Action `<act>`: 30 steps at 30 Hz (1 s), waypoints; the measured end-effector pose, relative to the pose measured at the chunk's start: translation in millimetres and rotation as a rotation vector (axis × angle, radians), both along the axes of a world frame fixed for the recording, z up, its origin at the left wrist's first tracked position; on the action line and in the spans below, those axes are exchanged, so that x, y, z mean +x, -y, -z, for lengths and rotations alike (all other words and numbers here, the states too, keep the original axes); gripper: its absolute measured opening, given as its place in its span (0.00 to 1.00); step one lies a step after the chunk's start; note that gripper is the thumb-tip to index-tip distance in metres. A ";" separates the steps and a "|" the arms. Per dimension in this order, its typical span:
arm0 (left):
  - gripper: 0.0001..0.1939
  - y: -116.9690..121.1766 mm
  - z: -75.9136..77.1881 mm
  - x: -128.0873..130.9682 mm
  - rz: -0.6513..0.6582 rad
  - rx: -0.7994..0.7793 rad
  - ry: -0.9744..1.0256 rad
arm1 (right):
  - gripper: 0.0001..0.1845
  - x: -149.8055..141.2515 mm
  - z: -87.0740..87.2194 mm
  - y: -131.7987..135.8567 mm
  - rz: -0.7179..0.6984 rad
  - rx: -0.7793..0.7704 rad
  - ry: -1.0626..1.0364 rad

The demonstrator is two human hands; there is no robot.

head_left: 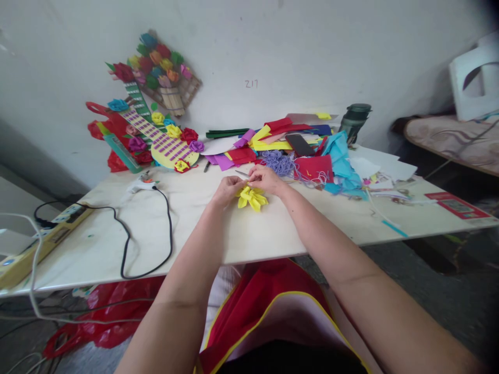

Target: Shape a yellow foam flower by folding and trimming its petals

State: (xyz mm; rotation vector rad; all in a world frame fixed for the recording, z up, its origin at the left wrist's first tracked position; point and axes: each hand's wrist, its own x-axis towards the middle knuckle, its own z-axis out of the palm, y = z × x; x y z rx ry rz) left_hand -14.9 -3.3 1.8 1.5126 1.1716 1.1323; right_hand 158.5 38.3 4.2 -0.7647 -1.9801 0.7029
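Over the middle of the table [198, 239], both hands meet at a yellow paper flower [252, 198] whose petals spread toward me. My left hand [229, 189] is closed, pinching the flower's upper left edge. The fingers of my right hand [267, 179] pinch its top from the other side. A slim, pointed grey object [241, 173] shows just beyond the fingertips; whether a hand touches it I cannot tell. Behind my right hand lies a tangle of lilac yarn [277, 162].
A glue gun [143, 184] with a black cord [125, 244] lies at left, near a power strip [62, 228]. Coloured paper [241, 155], a phone [299, 145] and a dark bottle [354, 122] line the back. A flower-decorated cardboard guitar [167, 148] leans at back left.
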 end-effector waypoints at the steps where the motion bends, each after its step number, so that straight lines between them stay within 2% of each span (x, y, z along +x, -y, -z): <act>1: 0.21 0.7 -0.6 0.2 -0.003 -0.002 0.001 | 0.02 0.8 -0.9 0.7 -0.011 -0.002 0.013; 6: 0.19 1.4 -0.4 0.1 -0.017 0.001 -0.008 | 0.07 4.0 -3.8 0.7 -0.015 0.039 0.077; 18: 0.20 2.1 -1.2 -0.8 0.026 -0.031 0.070 | 0.10 11.4 1.0 -7.8 -0.048 0.162 0.242; 26: 0.20 5.2 -4.8 2.0 0.010 -0.115 0.135 | 0.07 8.8 -1.4 -5.6 0.066 0.204 0.284; 30: 0.20 4.4 -2.9 1.0 0.049 -0.170 0.206 | 0.06 7.4 -4.7 1.4 0.125 0.229 0.299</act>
